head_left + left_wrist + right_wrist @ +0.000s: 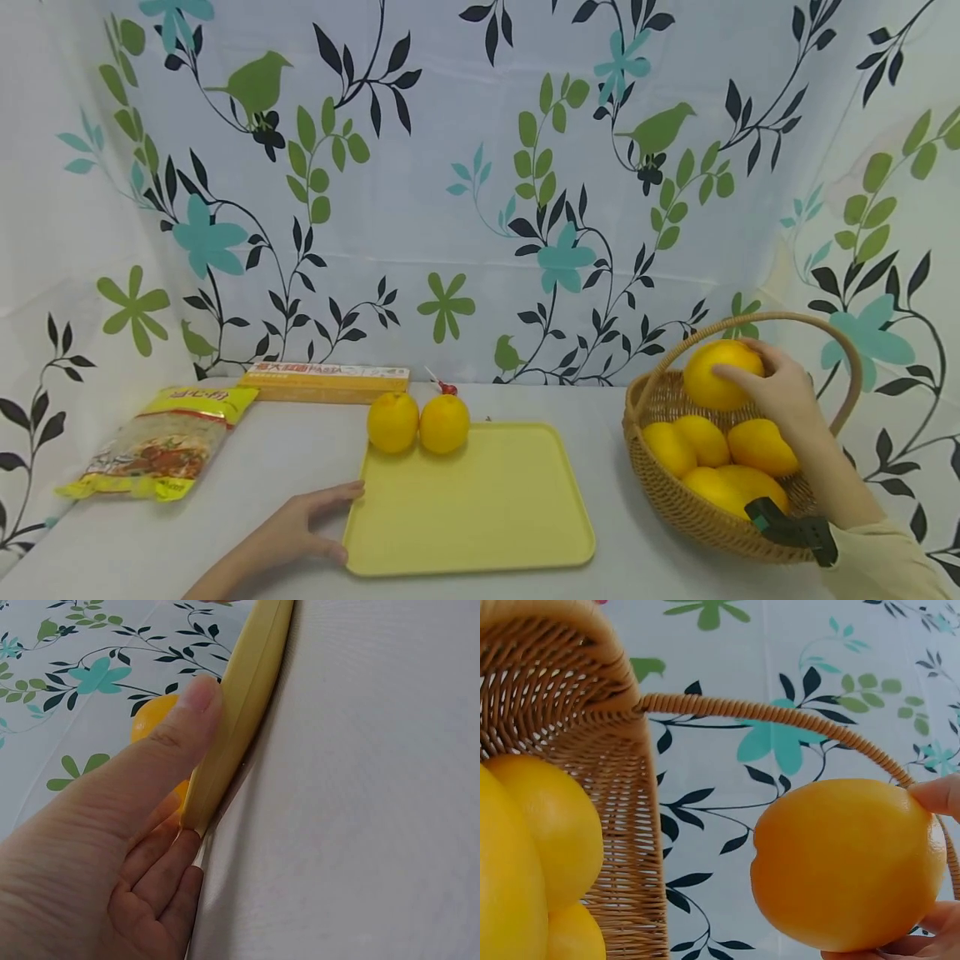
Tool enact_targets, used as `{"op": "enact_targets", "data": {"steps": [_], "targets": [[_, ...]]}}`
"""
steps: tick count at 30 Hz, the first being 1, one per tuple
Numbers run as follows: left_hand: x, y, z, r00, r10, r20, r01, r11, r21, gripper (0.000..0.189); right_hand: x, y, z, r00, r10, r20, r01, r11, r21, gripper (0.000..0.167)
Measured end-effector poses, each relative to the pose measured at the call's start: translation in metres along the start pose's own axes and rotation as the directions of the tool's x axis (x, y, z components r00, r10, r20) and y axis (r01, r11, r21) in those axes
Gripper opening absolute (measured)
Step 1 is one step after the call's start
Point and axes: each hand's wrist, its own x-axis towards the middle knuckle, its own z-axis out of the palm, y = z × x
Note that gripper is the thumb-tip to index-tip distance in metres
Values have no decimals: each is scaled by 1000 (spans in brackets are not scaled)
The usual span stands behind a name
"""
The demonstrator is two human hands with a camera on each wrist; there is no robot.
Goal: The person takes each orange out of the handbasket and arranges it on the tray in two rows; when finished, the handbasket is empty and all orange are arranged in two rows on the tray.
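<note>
In the head view my right hand [787, 400] grips an orange [722, 375] above the wicker basket [675, 521]. The right wrist view shows the held orange [847, 866] close up, its dented side facing left, with fingertips at its right and underside. My left hand [300, 533] lies at the left edge of a pale yellow tray [472, 508], thumb and fingers spread and touching its side. In the left wrist view the thumb of my left hand [127, 802] rests against the tray rim [247, 682]. Two oranges [418, 423] sit side by side at the tray's far left corner.
Several yellow fruits [701, 442] lie in the basket, whose tall handle [847, 350] arches over it. A yellow food packet [161, 446] lies at the left. Behind the tray are a long pasta box [322, 385] and a small red object [447, 388], near a patterned cloth backdrop [465, 233].
</note>
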Motion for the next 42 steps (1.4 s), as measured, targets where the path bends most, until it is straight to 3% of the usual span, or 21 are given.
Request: {"op": "enact_targets", "data": {"steps": [9, 14, 17, 21, 25, 32, 35, 38, 42], "targets": [[0, -1, -1, 1000, 6, -6, -6, 1000, -17, 67, -25, -9, 8, 994, -34, -103, 44, 994, 103, 67], [1, -2, 1, 1000, -15, 1, 15, 999, -32, 67, -35, -17, 15, 968, -68, -243, 104, 985, 137, 61], [1, -2, 1, 1000, 1, 2, -1, 999, -34, 65, -37, -25, 19, 952, -121, -282, 167, 975, 145, 56], [-1, 0, 0, 999, 35, -4, -36, 999, -19, 65, -41, -36, 26, 941, -209, -266, 259, 951, 171, 53], [0, 1, -1, 1000, 5, 6, -4, 1000, -13, 65, -45, -45, 38, 934, -291, -206, 335, 913, 233, 55], [0, 2, 1, 1000, -15, 12, 15, 1000, -4, 66, -46, -60, 64, 928, -344, -143, 372, 883, 285, 55], [0, 2, 0, 1000, -16, 10, 16, 1000, 11, 69, -44, -66, 83, 925, -356, -136, 381, 854, 354, 56], [-1, 2, -1, 999, -42, 9, 42, 999, 12, 72, -42, -71, 108, 917, -379, -125, 393, 803, 448, 55], [0, 1, 0, 996, -84, 26, 85, 996, -29, 73, -38, -74, 140, 914, -398, -76, 380, 779, 499, 54]]}}
